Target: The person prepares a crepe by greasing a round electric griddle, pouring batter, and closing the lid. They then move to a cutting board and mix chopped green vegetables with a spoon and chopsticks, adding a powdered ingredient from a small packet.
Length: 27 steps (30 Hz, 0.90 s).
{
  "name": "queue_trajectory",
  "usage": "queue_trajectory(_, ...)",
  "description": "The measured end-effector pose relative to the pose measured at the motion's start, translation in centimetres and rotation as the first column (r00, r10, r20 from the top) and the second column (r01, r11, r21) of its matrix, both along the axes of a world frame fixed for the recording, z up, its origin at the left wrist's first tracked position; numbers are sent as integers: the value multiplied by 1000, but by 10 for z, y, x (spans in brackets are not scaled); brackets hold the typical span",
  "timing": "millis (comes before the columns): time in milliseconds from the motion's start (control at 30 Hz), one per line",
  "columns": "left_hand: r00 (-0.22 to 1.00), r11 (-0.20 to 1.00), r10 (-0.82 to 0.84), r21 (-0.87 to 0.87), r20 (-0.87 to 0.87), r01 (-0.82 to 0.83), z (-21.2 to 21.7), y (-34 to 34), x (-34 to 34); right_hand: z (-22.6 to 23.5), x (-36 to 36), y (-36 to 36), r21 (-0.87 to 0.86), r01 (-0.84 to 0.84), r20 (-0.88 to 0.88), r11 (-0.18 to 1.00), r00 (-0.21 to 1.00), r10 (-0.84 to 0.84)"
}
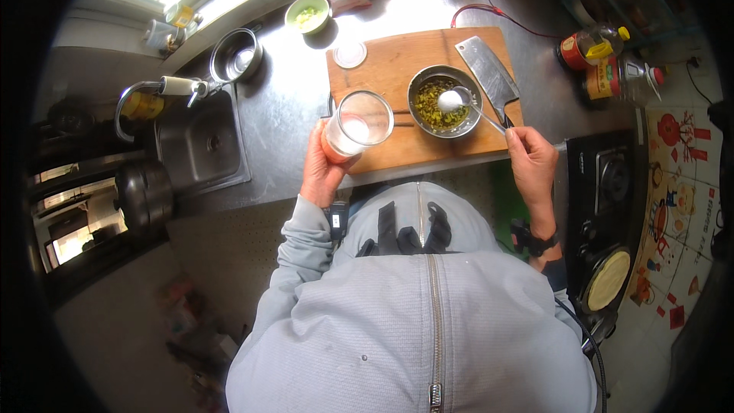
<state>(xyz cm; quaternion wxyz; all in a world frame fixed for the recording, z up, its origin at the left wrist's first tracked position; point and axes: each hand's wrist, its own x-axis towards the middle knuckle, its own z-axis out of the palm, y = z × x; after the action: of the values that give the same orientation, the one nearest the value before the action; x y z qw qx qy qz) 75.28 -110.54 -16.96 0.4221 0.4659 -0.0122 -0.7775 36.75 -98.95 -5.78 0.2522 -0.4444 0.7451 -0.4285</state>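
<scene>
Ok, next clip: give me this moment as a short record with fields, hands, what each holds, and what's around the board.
setting: kitchen counter with sink
left hand: grips an open clear jar of white granules, tilted
right hand: holds a spoon heaped with white powder over the metal bowl
bowl contents: chopped green vegetables
cutting board: wooden, carries the bowl, a cleaver and a round lid
nearby: small green bowl, oil bottles, stove
</scene>
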Motion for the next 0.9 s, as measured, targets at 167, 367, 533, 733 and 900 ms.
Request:
queue_trajectory(167, 1000, 1000, 13, -8, 26, -13, 8, 4, -5, -2, -2, -6, -70, 30, -95, 997, 995, -37)
queue_trajectory(367, 999, 1000, 12, 0, 37, -12, 6, 6, -6, 1, -3, -5, -117, -127, -390, 985, 918, 72)
queue_trajectory(533, 1000, 1000, -1, 10, 15, 1, 2, 3, -3, 5, 4, -10, -172, -89, -380, 981, 925, 17)
queue_trajectory(733, 998, 997, -49, -60, -48, 46, -4, 3, 11, 51, 40, -6, 26, -64, 345, 998, 937, 51)
queue_trajectory(900, 995, 992, -83, -104, -47, 78, -8, -4, 33, 67, 111, -38, -74, -533, -209, 843, 835, 509)
